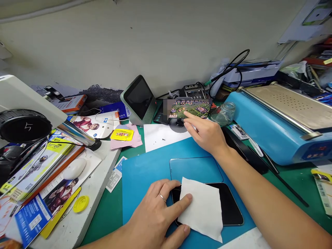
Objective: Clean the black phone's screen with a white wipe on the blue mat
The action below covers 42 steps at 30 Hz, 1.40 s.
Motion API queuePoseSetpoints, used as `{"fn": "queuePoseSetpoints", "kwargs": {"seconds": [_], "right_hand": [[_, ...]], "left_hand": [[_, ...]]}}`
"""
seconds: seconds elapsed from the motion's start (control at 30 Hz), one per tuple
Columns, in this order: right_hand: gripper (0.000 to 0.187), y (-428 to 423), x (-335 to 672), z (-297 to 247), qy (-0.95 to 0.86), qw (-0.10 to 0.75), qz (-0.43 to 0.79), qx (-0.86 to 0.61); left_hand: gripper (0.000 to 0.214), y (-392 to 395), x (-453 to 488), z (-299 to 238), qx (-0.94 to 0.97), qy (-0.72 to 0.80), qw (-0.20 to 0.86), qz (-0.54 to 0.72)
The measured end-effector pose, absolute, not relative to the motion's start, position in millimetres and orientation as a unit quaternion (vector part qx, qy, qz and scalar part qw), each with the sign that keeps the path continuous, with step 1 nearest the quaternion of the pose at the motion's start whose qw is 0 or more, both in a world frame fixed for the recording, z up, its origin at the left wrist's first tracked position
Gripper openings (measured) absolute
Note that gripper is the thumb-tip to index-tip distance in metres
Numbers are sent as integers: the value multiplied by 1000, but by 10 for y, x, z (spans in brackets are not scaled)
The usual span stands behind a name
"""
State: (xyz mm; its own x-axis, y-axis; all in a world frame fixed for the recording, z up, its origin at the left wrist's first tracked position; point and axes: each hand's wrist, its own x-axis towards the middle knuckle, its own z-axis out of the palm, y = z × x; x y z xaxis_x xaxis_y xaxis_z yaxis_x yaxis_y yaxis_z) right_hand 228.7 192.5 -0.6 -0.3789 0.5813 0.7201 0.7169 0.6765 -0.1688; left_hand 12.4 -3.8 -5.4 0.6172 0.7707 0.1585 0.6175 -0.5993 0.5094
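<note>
On the blue mat lies a black smartphone, face up, with a white wipe covering much of its screen. My left hand grips the phone's left end. Its index finger presses on the wipe, and its thumb is by the lower edge. A clear screen protector lies just above the phone. My right hand reaches forward, index finger stretched out and other fingers loosely bent, holding nothing. That fingertip is at the screen of a second smartphone, propped sideways and showing a game.
Behind stands a smart display. A glass jar and a blue machine with a metal top are to the right. Boxes and leaflets, a white mouse and a yellow cap crowd the left. A yellow packet lies on pink paper.
</note>
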Motion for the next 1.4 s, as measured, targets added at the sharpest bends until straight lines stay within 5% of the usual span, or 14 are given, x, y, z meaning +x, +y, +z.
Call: {"fn": "queuePoseSetpoints", "kwargs": {"seconds": [0.87, 1.4], "right_hand": [[29, 1866, 2229, 47, -831, 387, -63, -394], [28, 1866, 2289, 77, -774, 454, -105, -429]], "left_hand": [[56, -14, 124, -62, 880, 384, 203, 191], [54, -11, 128, -50, 883, 383, 185, 198]]}}
